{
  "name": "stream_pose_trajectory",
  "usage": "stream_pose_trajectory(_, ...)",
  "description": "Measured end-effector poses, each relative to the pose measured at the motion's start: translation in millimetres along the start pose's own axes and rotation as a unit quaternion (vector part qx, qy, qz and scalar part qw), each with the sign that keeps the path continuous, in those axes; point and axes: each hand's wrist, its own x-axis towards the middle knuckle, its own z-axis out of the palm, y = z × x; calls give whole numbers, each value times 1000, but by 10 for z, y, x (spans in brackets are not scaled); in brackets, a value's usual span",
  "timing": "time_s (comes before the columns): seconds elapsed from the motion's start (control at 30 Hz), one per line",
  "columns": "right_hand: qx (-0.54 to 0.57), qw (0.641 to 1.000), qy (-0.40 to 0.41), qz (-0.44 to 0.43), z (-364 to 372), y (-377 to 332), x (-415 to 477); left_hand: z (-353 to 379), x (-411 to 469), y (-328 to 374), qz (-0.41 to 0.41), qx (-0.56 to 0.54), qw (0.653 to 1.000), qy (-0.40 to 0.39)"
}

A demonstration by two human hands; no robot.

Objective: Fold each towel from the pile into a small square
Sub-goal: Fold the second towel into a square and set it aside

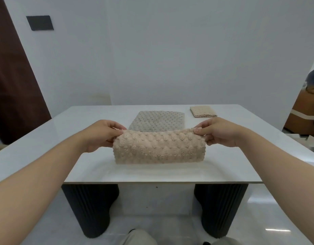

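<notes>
A beige bobbled towel (159, 148) stands doubled over in the middle of the white table (46, 138), its lower fold resting on the tabletop. My left hand (101, 135) pinches its upper left corner and my right hand (218, 132) pinches the upper right corner, lifting the top edge. Just behind it a grey bobbled towel (158, 121) lies flat. A small folded beige towel (203, 111) sits at the far right of the table.
The table stands on two dark ribbed legs (92, 207) over a glossy floor. A white wall rises close behind the far edge. A dark door (13, 89) is at the left, and a cardboard box (306, 114) is at the right edge.
</notes>
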Motion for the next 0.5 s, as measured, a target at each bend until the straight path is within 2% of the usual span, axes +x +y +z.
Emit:
stream_pose_trajectory(0.13,2,999,11,43,23,107,106,44,66,-126,-39,-10,999,-4)
stream_pose_trajectory(0.33,-60,989,80,108,231,437,461,336,343,-534,-101,44,993,37)
stream_pose_trajectory(0.5,-141,974,127,127,399,583,695,477,596,-736,-61,144,983,97)
